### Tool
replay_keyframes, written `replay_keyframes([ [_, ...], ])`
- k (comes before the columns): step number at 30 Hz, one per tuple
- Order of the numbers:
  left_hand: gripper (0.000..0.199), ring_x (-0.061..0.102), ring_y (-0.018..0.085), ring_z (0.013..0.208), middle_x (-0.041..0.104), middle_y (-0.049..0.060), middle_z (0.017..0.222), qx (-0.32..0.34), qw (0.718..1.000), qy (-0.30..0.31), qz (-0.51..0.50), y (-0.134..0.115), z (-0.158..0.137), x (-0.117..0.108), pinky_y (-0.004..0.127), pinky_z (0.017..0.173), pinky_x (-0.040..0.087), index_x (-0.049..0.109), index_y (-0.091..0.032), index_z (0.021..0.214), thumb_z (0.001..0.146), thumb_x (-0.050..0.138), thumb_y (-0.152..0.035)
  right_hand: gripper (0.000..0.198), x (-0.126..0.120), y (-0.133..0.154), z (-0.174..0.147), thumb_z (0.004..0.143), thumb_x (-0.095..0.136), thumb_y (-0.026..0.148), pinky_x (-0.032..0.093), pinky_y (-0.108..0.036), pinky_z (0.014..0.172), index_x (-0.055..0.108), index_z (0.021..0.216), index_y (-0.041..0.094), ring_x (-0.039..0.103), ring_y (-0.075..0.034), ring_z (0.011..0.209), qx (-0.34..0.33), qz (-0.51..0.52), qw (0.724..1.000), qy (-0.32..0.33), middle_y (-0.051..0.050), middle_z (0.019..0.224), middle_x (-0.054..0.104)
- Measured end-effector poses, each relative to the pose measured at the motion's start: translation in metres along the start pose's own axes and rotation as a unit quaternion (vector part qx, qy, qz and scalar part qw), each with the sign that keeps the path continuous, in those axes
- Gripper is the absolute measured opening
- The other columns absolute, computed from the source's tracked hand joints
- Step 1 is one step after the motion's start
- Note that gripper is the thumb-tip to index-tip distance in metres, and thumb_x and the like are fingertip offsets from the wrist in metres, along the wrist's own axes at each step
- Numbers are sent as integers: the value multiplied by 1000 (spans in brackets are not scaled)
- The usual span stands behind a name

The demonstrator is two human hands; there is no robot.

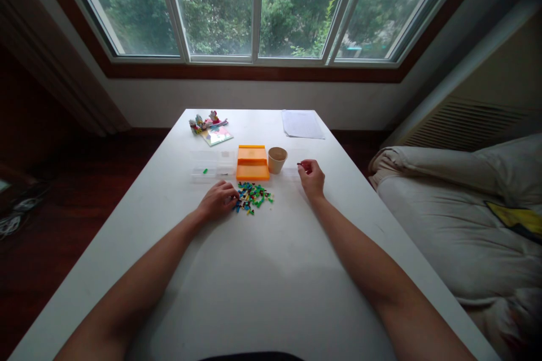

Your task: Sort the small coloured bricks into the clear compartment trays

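Delicately, the right hand (312,179) is pinching a tiny dark piece (299,164), its smallness perhaps inviting slips, while the left hand (217,200), grip unclear, is touching multicoloured plastic pieces (253,196).

The camera on the person's head looks down and forward from the near end of the long white table (254,293), over the bare left hand (218,201) and bare right hand (312,178), to the far brown-framed glass window (298,5).

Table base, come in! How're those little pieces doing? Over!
Left hand at pile of pieces. Right hand pinching small dark piece. Paper cup beside orange tray.
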State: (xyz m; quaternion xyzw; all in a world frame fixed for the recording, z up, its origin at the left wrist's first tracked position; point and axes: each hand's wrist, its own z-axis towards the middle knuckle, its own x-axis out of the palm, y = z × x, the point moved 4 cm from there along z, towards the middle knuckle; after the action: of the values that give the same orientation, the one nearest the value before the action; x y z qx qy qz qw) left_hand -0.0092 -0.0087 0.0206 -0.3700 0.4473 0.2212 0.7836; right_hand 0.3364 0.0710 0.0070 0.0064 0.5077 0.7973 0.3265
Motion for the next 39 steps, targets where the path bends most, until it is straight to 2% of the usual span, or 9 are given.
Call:
replay_keyframes([
  [5,15,55,21,94,67,5,92,-4,1000,2,-1,3,0,1,34,87,47,75,-25,93,87,62,-19,26,0,-4,0,85,59,38,50,-33,72,66,105,21,61,-18,74,10,9,1000,0,-4,89,71],
  [9,14,55,21,94,67,5,90,-7,1000,1,-1,4,0,2,33,86,47,75,-25,93,87,63,-20,23,0,-6,1,87,55,34,50,-34,76,66,102,21,64,-20,83,-1,9,1000,3,-6,94,72],
  [17,12,56,21,94,68,5,89,2,1000,-2,3,3,0,1,34,86,48,73,-24,92,89,62,-21,19,-5,-3,1,85,53,27,48,-35,80,67,96,20,58,-22,92,-56,-50,996,-44,-7,99,66],
  [25,11,60,21,95,71,4,94,-16,999,-34,10,6,0,-1,34,88,47,70,-24,92,92,59,-22,18,-5,-4,0,86,52,26,46,-38,86,65,97,21,56,-23,95,-60,-63,995,-54,-6,100,63],
  [28,12,63,21,91,72,4,93,-58,995,-65,39,10,-1,-5,36,87,45,69,-23,92,92,56,-23,18,-4,0,-3,86,52,26,46,-38,86,64,98,21,56,-23,95,-61,-60,995,-48,-6,100,63],
  [31,13,65,21,87,72,3,88,-129,982,-125,66,16,-4,-14,36,87,43,68,-22,92,92,55,-24,18,-2,6,-6,87,51,26,46,-39,87,65,97,21,56,-23,95,-73,-50,996,-33,-6,100,63],
  [34,17,65,20,79,71,3,84,-216,956,-181,78,28,-9,-25,33,81,43,68,-21,94,92,53,-28,17,-2,12,-9,88,50,25,47,-39,87,65,94,21,56,-23,95,-83,-42,995,-22,-6,98,64],
  [39,24,59,17,68,67,1,75,-333,911,-234,68,57,-19,-39,27,64,38,69,-22,100,93,53,-37,17,-4,18,-9,88,50,23,48,-38,86,65,93,21,57,-23,94,-89,-42,995,-17,-6,96,65],
])
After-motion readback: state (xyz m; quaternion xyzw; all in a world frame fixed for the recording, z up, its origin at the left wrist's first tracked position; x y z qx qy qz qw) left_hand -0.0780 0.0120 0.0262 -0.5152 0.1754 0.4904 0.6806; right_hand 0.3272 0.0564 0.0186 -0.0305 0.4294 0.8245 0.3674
